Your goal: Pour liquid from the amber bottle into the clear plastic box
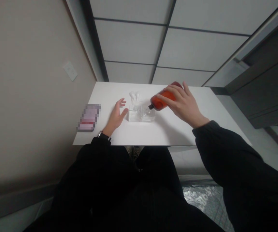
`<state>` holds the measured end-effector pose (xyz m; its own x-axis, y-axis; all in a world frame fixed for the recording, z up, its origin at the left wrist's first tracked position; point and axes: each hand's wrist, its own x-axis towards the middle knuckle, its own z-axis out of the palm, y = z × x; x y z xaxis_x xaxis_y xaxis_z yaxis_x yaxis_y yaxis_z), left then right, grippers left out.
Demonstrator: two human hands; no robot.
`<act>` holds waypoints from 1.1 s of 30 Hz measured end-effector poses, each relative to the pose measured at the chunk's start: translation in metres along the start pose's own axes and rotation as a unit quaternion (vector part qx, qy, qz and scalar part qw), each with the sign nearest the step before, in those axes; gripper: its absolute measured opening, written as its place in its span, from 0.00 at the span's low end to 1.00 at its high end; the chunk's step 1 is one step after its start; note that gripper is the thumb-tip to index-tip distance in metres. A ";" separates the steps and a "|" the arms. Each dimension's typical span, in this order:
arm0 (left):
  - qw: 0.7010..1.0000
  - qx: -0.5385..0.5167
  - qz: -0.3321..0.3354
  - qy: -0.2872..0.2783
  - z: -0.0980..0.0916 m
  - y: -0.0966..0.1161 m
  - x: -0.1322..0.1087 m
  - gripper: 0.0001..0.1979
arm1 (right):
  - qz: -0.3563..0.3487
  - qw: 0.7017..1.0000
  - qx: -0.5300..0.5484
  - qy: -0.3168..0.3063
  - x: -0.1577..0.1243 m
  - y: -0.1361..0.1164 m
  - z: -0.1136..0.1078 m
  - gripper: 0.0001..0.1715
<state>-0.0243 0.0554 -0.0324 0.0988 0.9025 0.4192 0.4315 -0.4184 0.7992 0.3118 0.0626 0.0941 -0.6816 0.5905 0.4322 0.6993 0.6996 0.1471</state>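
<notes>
Right hand grips a tilted orange plastic bottle, dark nozzle down over the right of two clear square glass containers. Left hand, open and holding nothing, steadies the left container's side. Best kept centred, tipped gently.

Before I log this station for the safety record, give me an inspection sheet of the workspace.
Surface: small white table, set against the wall.
Job's things: orange bottle tipped, dark cap end down over two clear containers standing side by side; something white just behind them, too blurred to name.
Clutter: blurred-out flat item at the table's left edge.
Grippers: right hand wrapped round the bottle; left hand open, resting on the table against the left container.
Cables: nothing seen.
Surroundings: wall socket on the left wall, tiled floor, dark cabinet on the right.
</notes>
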 end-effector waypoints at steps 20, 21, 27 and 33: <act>1.000 -0.011 0.018 0.021 -0.001 -0.009 0.001 0.34 | -0.099 0.995 0.008 0.020 0.023 0.001 -0.012 0.39; 1.000 -0.010 0.017 0.022 -0.001 -0.010 0.001 0.34 | -0.105 0.994 0.007 0.016 0.024 0.000 -0.014 0.40; 1.000 0.002 0.018 0.019 -0.001 -0.010 0.001 0.32 | -0.102 0.992 0.081 -0.007 0.037 -0.005 -0.024 0.41; 1.000 0.005 0.014 0.022 -0.001 -0.011 0.002 0.32 | -0.143 0.977 0.155 -0.022 0.055 -0.011 -0.031 0.28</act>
<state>-0.0296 0.0620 -0.0402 0.0719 0.8849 0.4602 0.4379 -0.4425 0.7826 0.2731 0.0747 0.1437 -0.8530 0.3652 0.3729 0.3851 0.9226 -0.0226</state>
